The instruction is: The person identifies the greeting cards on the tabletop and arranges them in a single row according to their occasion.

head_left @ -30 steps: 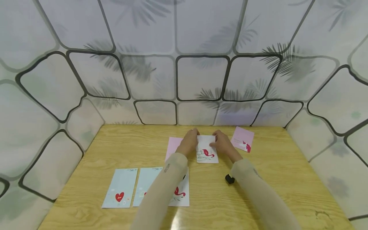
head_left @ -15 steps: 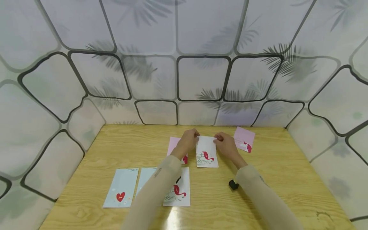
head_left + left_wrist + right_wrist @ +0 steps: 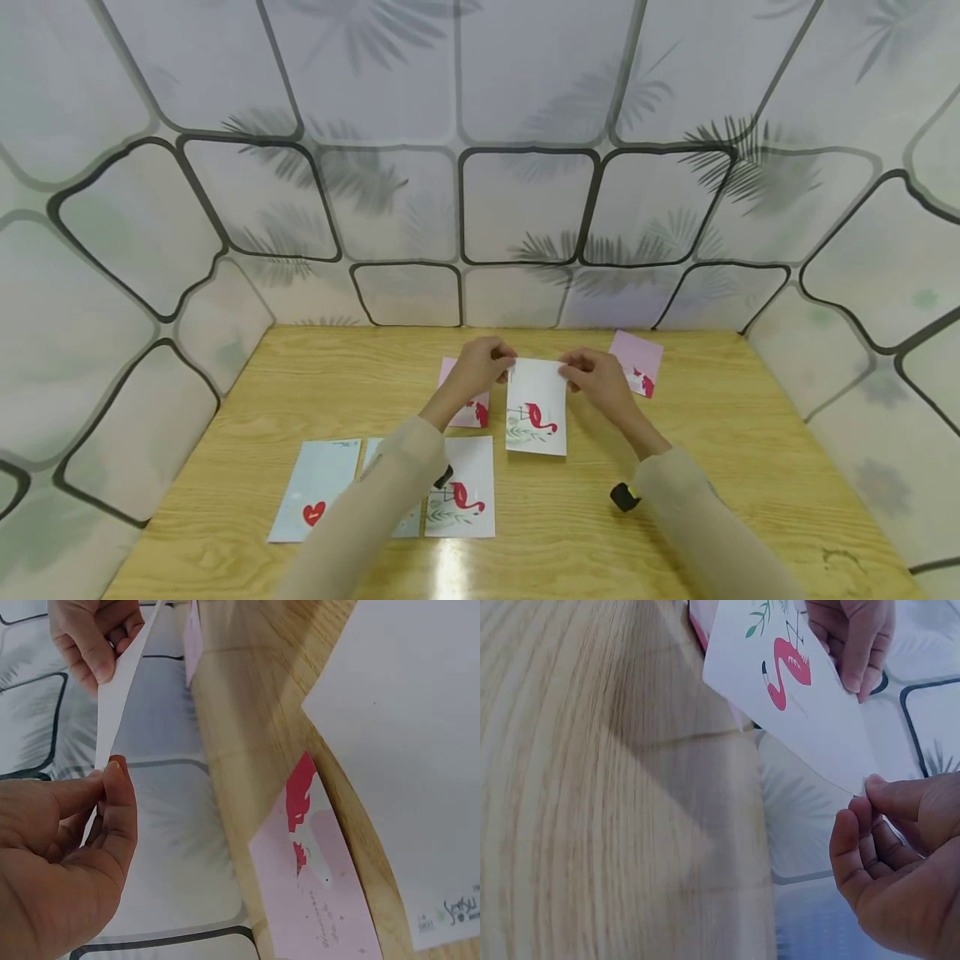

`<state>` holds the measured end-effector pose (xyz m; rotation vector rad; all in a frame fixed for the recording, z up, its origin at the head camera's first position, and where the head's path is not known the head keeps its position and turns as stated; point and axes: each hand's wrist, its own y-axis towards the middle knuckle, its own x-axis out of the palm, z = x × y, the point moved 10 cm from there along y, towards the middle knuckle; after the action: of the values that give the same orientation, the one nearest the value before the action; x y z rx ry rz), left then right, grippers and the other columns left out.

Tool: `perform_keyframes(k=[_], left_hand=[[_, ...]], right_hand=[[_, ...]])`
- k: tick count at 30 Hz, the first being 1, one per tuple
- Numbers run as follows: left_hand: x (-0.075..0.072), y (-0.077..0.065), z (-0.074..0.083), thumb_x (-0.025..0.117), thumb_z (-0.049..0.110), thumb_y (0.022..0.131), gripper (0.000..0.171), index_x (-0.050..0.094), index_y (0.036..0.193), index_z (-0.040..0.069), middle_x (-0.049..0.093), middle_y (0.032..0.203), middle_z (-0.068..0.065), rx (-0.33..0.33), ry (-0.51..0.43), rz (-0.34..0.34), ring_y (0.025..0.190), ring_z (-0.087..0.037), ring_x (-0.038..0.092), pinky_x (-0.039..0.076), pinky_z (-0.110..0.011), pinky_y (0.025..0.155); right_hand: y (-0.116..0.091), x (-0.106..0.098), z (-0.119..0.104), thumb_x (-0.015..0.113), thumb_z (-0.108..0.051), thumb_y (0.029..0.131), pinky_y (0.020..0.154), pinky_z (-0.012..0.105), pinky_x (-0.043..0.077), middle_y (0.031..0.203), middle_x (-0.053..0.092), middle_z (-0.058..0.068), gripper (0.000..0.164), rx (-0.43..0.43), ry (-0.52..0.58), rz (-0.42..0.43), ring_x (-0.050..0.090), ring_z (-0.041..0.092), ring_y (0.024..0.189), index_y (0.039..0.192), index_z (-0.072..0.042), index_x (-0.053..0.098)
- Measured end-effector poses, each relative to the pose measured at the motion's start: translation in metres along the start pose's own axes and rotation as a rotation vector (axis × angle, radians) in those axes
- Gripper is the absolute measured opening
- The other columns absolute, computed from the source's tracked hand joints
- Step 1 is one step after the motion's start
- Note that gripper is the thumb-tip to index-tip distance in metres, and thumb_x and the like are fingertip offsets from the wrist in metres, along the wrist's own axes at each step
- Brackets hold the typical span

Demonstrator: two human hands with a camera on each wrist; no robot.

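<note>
Flamingo card [image 3: 537, 407] — between both hands [image 3: 480, 367] [image 3: 597, 382]

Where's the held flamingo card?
Head view, just right of centre: the held flamingo card is pinched near its upper corners by left hand and right hand, above and right of the other flamingo card.

Held card [image 3: 536, 404] above table [image 3: 555, 521], between left hand [image 3: 481, 365], right hand [image 3: 600, 380].
</note>
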<state>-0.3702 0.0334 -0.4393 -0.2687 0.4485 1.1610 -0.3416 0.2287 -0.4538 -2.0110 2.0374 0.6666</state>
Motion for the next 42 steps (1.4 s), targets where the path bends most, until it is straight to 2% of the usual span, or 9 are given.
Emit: perform_keyframes(k=[5,13,22,26,32,37,42], left_hand=[[-0.001,-0.012,0.005,0.064,0.004,0.102,0.009,0.069,0.104,-0.003,0.068,0.087,-0.010,-0.003,-0.037,-0.025,0.068,-0.016,0.066,0.062,-0.045,0.078],[-0.004,-0.032,0.014,0.067,0.003,0.100,0.007,0.070,0.104,-0.002,0.069,0.087,-0.009,0.013,-0.061,-0.025,0.069,-0.016,0.067,0.062,-0.048,0.079],[-0.001,-0.051,0.021,0.069,0.004,0.099,0.007,0.071,0.102,-0.002,0.070,0.086,-0.008,0.025,-0.073,-0.050,0.073,-0.025,0.071,0.063,-0.045,0.074],[0.001,-0.058,0.017,0.069,0.004,0.099,0.006,0.071,0.101,0.000,0.069,0.083,-0.006,0.016,-0.064,-0.069,0.070,-0.023,0.071,0.062,-0.047,0.071],[0.008,-0.066,0.010,0.069,0.003,0.099,0.004,0.072,0.099,-0.001,0.069,0.082,-0.006,0.003,-0.065,-0.107,0.072,-0.029,0.073,0.061,-0.044,0.065],[0.016,-0.070,0.003,0.069,0.000,0.098,0.005,0.070,0.096,-0.004,0.068,0.083,-0.008,-0.009,-0.095,-0.145,0.065,-0.018,0.068,0.063,-0.044,0.071],[0.025,-0.072,-0.007,0.069,-0.001,0.097,0.004,0.070,0.096,-0.004,0.067,0.083,-0.008,-0.037,-0.087,-0.172,0.065,-0.016,0.068,0.063,-0.046,0.072]], right_hand=[[-0.013,-0.001,-0.009,0.072,-0.008,0.097,0.067,0.039,0.059,0.080,0.070,0.011,0.016,0.027,0.031,-0.026,0.064,0.020,0.070,0.107,0.006,0.072],[-0.029,-0.001,-0.017,0.072,-0.005,0.097,0.066,0.026,0.058,0.078,0.069,0.011,0.017,0.066,0.109,-0.061,0.064,0.016,0.068,0.106,0.010,0.070],[-0.049,0.001,-0.022,0.073,-0.010,0.097,0.066,0.028,0.058,0.084,0.071,0.011,0.021,0.119,0.128,-0.086,0.064,0.018,0.070,0.109,0.008,0.071],[-0.056,0.004,-0.021,0.073,-0.010,0.097,0.065,0.030,0.058,0.082,0.070,0.009,0.022,0.134,0.129,-0.105,0.063,0.018,0.070,0.109,0.008,0.071],[-0.065,0.012,-0.015,0.072,-0.009,0.098,0.064,0.030,0.058,0.078,0.068,0.007,0.019,0.174,0.104,-0.137,0.062,0.018,0.069,0.108,0.007,0.071],[-0.072,0.017,-0.007,0.071,-0.006,0.097,0.064,0.029,0.057,0.078,0.066,0.008,0.014,0.219,0.099,-0.158,0.061,0.017,0.068,0.104,0.006,0.071],[-0.078,0.021,0.002,0.072,-0.005,0.096,0.064,0.032,0.058,0.077,0.066,0.007,0.012,0.249,0.089,-0.171,0.060,0.017,0.067,0.103,0.005,0.072]])
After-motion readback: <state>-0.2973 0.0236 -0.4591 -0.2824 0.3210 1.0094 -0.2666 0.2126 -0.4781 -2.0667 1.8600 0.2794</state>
